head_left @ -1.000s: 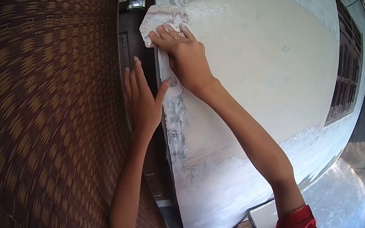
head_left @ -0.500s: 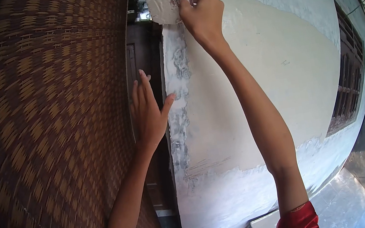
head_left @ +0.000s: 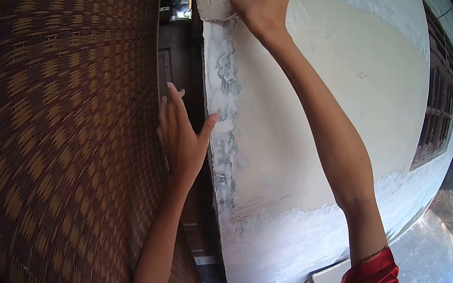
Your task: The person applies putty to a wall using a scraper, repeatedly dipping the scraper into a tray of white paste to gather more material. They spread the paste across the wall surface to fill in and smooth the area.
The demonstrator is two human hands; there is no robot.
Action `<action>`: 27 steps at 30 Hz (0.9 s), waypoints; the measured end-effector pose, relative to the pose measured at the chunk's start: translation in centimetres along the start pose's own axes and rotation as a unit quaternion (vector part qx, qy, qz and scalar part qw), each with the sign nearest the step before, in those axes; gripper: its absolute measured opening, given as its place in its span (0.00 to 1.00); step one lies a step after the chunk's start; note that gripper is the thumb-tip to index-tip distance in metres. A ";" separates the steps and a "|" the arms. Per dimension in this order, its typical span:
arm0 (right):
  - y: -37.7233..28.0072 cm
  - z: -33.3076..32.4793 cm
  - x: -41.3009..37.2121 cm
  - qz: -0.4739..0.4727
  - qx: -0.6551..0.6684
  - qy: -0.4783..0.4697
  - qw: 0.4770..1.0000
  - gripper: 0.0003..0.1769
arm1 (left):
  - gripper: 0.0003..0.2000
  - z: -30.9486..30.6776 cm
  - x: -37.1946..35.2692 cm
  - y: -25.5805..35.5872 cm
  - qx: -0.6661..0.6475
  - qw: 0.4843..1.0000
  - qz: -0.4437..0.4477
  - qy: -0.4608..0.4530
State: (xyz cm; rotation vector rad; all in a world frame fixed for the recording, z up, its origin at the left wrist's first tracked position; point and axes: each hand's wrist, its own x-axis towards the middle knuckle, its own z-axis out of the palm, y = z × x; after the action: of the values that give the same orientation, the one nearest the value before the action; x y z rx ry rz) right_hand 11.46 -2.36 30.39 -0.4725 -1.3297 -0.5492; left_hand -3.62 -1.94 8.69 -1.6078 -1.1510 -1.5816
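High on the wall's corner, my right hand (head_left: 266, 5) grips a flat, putty-smeared scraper (head_left: 213, 0) between thumb and fingers. The scraper lies against the top of the white wall (head_left: 325, 97), at its left edge. Below it runs a rough strip of grey and white putty (head_left: 224, 77) along that edge. My left hand (head_left: 181, 133) holds nothing; its fingers are spread and point upward. Its thumb tip overlaps the wall's edge in this view, beside the putty strip.
A woven brown mat (head_left: 66, 165) fills the left side. Between mat and wall is a narrow dark gap with a door (head_left: 190, 223). A barred window (head_left: 436, 92) is set in the wall at right. Low down, a board (head_left: 330, 281) leans near the grey floor (head_left: 415, 248).
My right hand has shifted slightly right and up with the scraper. My left hand has barely moved, and the view has turned a little.
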 end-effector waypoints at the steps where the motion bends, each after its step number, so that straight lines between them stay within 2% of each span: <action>1: -0.1 -0.3 -0.2 0.000 0.001 0.002 1.000 0.22 | 0.50 -0.2 0.0 -0.1 0.008 1.000 0.001 -0.005; 3: -0.4 -0.9 -0.8 0.027 0.008 0.002 1.000 0.23 | 0.50 -0.4 0.2 -0.1 0.017 1.000 0.004 -0.005; 5: -0.3 -1.8 -1.5 0.016 0.018 0.019 1.000 0.23 | 0.50 -0.5 0.0 0.0 0.026 1.000 0.006 -0.008; 7: 0.3 -3.2 -1.0 0.043 0.047 0.103 0.993 0.20 | 0.50 -0.3 0.1 -0.1 0.040 0.999 0.008 -0.017; 8: 1.0 -3.8 -0.6 0.097 0.096 0.093 0.986 0.21 | 0.50 -0.3 0.1 -0.1 0.040 0.999 0.007 -0.015; 9: 1.3 -3.4 -0.6 0.098 0.096 0.092 0.986 0.21 | 0.50 -0.3 0.0 -0.1 0.038 0.999 0.012 -0.016; 12: 1.1 -1.5 -0.6 -0.008 0.078 0.098 0.992 0.23 | 0.49 -0.1 0.0 0.0 0.027 0.999 0.018 -0.006; 13: -1.6 -1.8 -1.3 0.069 0.098 0.026 0.992 0.23 | 0.49 -0.1 -0.1 0.0 0.020 1.000 0.018 0.000; 15: -0.9 -0.6 -1.1 0.004 0.031 0.019 0.999 0.24 | 0.49 0.1 -0.1 0.0 0.009 1.000 0.018 0.007; 16: -0.2 -1.0 -1.0 0.006 0.029 0.019 0.999 0.24 | 0.49 0.1 -0.1 0.0 -0.001 1.000 0.016 0.016; 21: 3.0 -6.1 0.7 0.133 0.108 0.070 0.983 0.24 | 0.49 0.8 -0.1 -0.5 -0.035 0.999 0.007 0.019; 22: 3.0 -6.1 0.7 0.134 0.108 0.068 0.983 0.24 | 0.49 0.8 -0.1 -0.5 -0.034 0.999 0.007 0.020; 24: 2.7 -5.6 0.5 0.122 0.200 0.051 0.971 0.25 | 0.49 0.5 0.0 -0.3 -0.020 0.999 0.012 0.022; 27: 1.1 -2.9 -1.3 0.088 0.107 -0.017 0.990 0.24 | 0.49 0.3 -0.1 -0.1 0.000 1.000 0.021 0.019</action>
State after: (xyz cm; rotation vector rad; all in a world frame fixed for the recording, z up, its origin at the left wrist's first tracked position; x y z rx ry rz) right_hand 14.22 -3.15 28.61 -0.4189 -1.3468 -0.2493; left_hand -3.58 -1.66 8.57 -1.5849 -1.0911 -1.5793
